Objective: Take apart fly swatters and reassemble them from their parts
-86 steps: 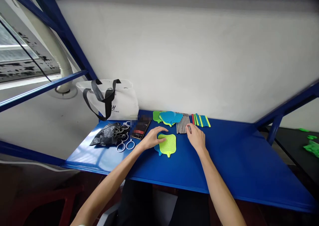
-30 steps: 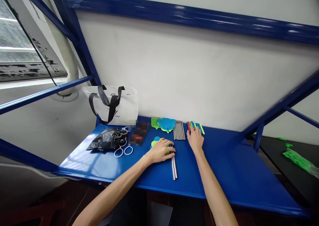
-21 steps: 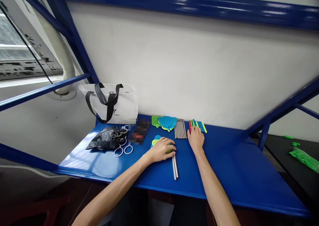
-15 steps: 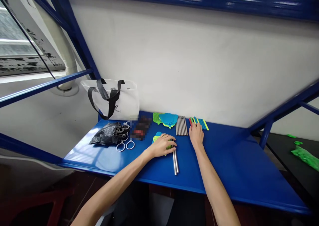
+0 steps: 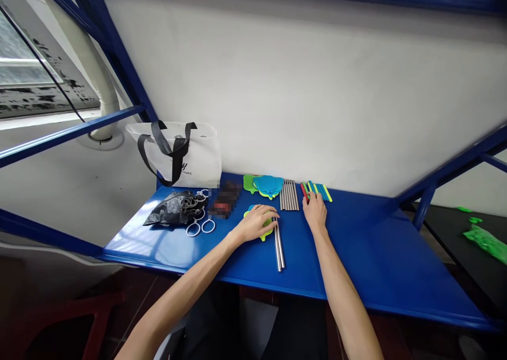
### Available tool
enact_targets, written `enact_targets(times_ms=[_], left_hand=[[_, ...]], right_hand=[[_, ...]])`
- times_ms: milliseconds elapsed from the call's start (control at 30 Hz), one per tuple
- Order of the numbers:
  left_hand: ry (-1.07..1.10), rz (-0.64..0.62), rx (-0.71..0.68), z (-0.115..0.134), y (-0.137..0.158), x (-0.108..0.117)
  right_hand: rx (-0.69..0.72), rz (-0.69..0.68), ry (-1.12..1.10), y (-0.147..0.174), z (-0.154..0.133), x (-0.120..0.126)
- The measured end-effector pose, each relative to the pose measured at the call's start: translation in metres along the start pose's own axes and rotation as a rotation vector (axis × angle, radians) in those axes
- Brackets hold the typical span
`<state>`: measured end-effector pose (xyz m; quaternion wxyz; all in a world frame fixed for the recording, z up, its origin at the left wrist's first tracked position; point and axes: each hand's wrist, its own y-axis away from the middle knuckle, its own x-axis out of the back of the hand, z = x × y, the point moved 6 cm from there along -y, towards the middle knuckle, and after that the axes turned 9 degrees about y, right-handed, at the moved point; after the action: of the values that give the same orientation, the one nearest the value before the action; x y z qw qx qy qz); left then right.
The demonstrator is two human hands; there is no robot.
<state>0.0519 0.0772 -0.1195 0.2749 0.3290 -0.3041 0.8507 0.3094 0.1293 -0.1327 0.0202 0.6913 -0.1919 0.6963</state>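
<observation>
My left hand (image 5: 259, 223) lies palm down with fingers spread over a small stack of yellow-green mesh swatter heads (image 5: 266, 237). Its fingertips reach the upper ends of two shiny metal tubes (image 5: 278, 251), which lie side by side pointing toward me. My right hand (image 5: 316, 213) is at the row of coloured sticks (image 5: 320, 190), its thumb and forefinger at the near end of a red stick (image 5: 304, 191). The fingertips there are partly hidden. Left of that row lie several dull metal tubes (image 5: 289, 196), beside blue and green mesh swatter heads (image 5: 269, 185).
A white bag (image 5: 202, 162) with black handles stands at the back left. Before it lie a black plastic bag (image 5: 168, 209), white rings (image 5: 193, 229) and a blurred dark packet (image 5: 225, 200). Blue frame bars border the blue table (image 5: 376, 254). A green bag (image 5: 485, 241) lies on the right.
The view has tilted down slightly. My right hand has drawn back a little from the coloured sticks, showing more of the red one. My left hand has shifted slightly left off the shiny tubes.
</observation>
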Motion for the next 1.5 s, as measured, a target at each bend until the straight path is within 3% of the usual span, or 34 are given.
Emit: enact_targets(times_ms=[233, 633, 967, 1133, 1500], left_hand=[[-0.078, 0.182, 0.136, -0.019, 0.003, 0.013], [-0.115, 0.191, 0.176, -0.019, 0.005, 0.012], [-0.078, 0.218, 0.162, -0.020, 0.005, 0.010], [-0.072, 0.229, 0.167, -0.020, 0.005, 0.011], [-0.074, 0.254, 0.206, -0.017, 0.005, 0.015]], right_hand=[[-0.050, -0.042, -0.025, 0.002, 0.007, 0.000], [-0.192, 0.048, -0.087, 0.004, 0.040, 0.010], [-0.230, 0.052, -0.002, -0.009, 0.035, 0.006], [-0.210, 0.115, -0.002, -0.004, 0.032, 0.011], [-0.130, 0.056, -0.034, 0.001, 0.024, 0.008]])
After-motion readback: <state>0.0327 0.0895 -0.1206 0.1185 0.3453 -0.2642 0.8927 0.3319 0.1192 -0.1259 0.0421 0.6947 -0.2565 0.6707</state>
